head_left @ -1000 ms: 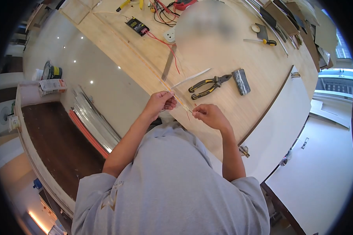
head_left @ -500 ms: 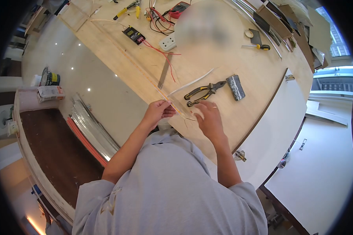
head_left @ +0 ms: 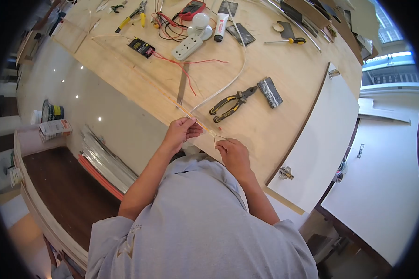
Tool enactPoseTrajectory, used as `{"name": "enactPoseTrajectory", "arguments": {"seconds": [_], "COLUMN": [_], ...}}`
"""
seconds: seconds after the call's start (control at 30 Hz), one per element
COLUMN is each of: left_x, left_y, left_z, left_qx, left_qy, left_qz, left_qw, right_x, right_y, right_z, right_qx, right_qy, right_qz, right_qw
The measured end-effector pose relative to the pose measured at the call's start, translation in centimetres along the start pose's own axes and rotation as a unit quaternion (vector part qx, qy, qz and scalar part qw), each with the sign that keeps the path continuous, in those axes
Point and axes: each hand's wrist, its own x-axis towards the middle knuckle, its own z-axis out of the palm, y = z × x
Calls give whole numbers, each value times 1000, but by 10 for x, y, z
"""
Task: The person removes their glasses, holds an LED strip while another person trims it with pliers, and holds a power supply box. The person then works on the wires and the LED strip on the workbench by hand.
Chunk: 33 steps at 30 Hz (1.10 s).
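Observation:
A thin orange-lit strip (head_left: 186, 111) runs diagonally along the near-left edge of the wooden table. My left hand (head_left: 182, 131) pinches it close to its end. Thin wires (head_left: 214, 137) come out of that end, and the closed fingers of my right hand (head_left: 232, 151) grip one of them. Just beyond my hands, black-and-yellow pliers (head_left: 233, 103) lie on the table beside a dark block (head_left: 269, 92). A white cable (head_left: 230, 83) curves from near the strip toward the back.
A black box (head_left: 141, 47) with red wires, a white power strip (head_left: 187, 48) with a bulb (head_left: 200, 23), a red multimeter (head_left: 192, 9), yellow-handled pliers (head_left: 132, 16), a white tube (head_left: 221, 27) and a screwdriver (head_left: 291, 41) lie farther back. A white panel (head_left: 319, 135) is at right.
My right hand has moved down and left onto the wires, its fingers now closed. The view has shifted, and the bulb and tube, blurred before, now show clearly.

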Motion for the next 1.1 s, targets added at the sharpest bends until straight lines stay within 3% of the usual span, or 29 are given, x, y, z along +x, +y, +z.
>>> {"name": "enactPoseTrajectory", "arguments": {"seconds": [0.17,0.27,0.37,0.53,0.67,1.1], "left_x": [3,6,8,10,14,19], "left_y": [-1,0,-4,-3,-6,-7], "left_z": [-4,-7,-12,-15,-19,-20], "left_qx": [22,23,18,15,16,33], "left_qy": [-30,-48,-59,-75,-83,-86], "left_qz": [-7,-10,-12,-26,-29,-43], "left_qw": [999,999,998,997,996,995], "right_x": [-7,-15,-23,-24,-15,-10], "right_y": [-8,-13,-10,-3,-4,0], "right_z": [37,52,55,72,96,100], "right_qx": [1,161,353,534,671,757], "right_qy": [65,75,84,113,151,191], "right_qz": [-1,134,296,331,334,334], "right_qw": [998,975,883,770,644,529]}}
